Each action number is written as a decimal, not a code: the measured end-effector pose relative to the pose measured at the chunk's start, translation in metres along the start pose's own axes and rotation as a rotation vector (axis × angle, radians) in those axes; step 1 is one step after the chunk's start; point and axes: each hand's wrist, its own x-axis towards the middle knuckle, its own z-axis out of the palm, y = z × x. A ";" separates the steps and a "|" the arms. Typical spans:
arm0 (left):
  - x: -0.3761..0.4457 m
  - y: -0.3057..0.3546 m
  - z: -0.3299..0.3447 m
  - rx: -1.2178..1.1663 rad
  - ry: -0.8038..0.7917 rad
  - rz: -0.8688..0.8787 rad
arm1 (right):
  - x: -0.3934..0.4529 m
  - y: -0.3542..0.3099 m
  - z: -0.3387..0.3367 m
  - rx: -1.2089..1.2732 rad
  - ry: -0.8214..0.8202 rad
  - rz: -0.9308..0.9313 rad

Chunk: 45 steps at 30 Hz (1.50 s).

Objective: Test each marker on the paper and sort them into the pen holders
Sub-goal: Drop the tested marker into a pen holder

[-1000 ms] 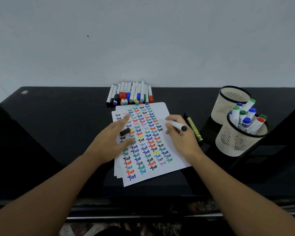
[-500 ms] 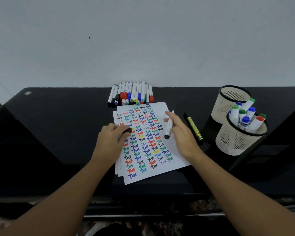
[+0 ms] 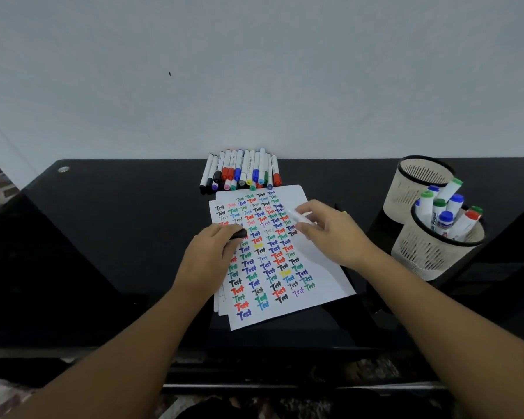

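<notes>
Both hands shifted: right hand [image 3: 333, 234] pinches marker [image 3: 298, 217] now level, left hand [image 3: 208, 258] grips cap [image 3: 239, 234].

Two bare forearms reach in from the lower edge of the view toward the sheet of paper [image 3: 285, 261] on the worktop [image 3: 118, 237]. No sleeve, cuff, glove, watch, bracelet or ring shows on either arm. The left hand [image 3: 208, 255], on the paper's left edge, and the right hand [image 3: 335, 234], on its right side, are both uncovered. Each forearm is bare from the wrist back to the frame edge, where it blurs.
</notes>
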 end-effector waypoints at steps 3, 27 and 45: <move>-0.001 0.003 -0.001 0.003 0.003 0.006 | 0.001 -0.004 0.004 -0.312 -0.067 -0.203; -0.007 0.009 -0.004 0.011 0.001 0.146 | 0.006 -0.022 0.036 -0.453 -0.098 -0.374; 0.000 0.005 0.000 0.081 -0.172 -0.055 | -0.010 -0.027 0.020 -0.235 -0.078 -0.204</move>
